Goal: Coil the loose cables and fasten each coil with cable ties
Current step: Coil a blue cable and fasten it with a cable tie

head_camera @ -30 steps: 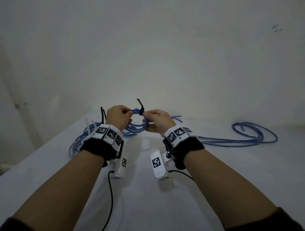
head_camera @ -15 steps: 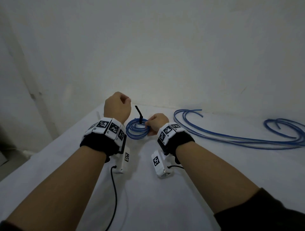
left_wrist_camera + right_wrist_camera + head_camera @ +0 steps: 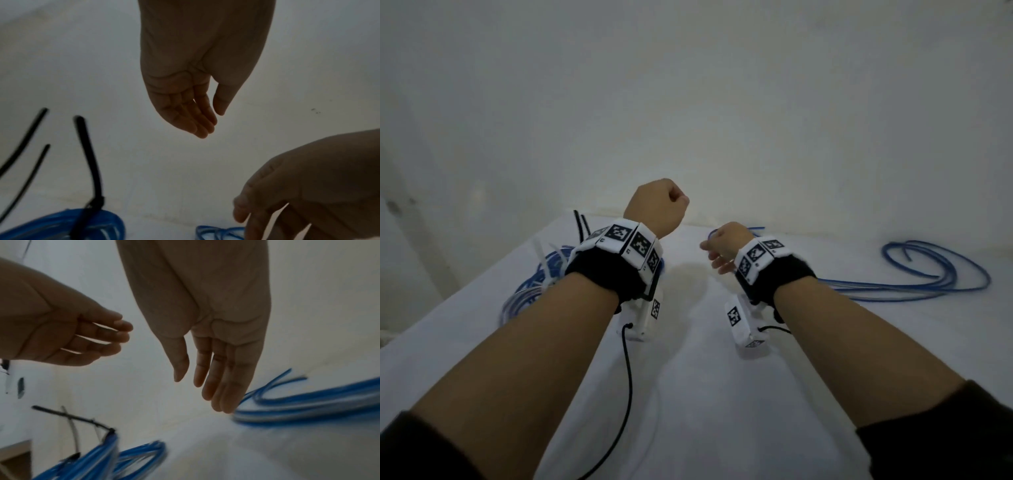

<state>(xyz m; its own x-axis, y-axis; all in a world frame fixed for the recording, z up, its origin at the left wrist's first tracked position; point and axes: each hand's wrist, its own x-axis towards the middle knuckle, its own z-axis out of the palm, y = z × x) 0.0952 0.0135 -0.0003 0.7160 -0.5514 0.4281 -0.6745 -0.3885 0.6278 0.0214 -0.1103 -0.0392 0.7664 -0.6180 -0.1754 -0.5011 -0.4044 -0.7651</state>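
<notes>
Item one, my left hand (image 3: 655,209): raised in the middle of the head view against the wall, empty; my wrist view showed its fingers (image 3: 193,116) loosely bent with the thumb apart, gripping nothing. Item two, my right hand (image 3: 724,245): lower and right of centre in the head view, also empty; its fingers (image 3: 218,379) hung nearly straight and relaxed, their tips just above a run of loose blue cable (image 3: 935,274), though I could not tell whether they touched it. That cable lay in long loops across the white table (image 3: 705,394) toward the right edge of the head frame, uncoiled and untied. Item three, coiled blue cable (image 3: 534,284): left of centre in the head view, partly hidden behind my left wrist, resting on the table. A black cable tie (image 3: 90,162) was cinched round one coil at the lower left of the left wrist view, its tail standing up; further black tails rose beside it. White cable ties (image 3: 544,263) stuck up from the coils at the left in the head view. Both wrist pictures were blurred around the cables.
</notes>
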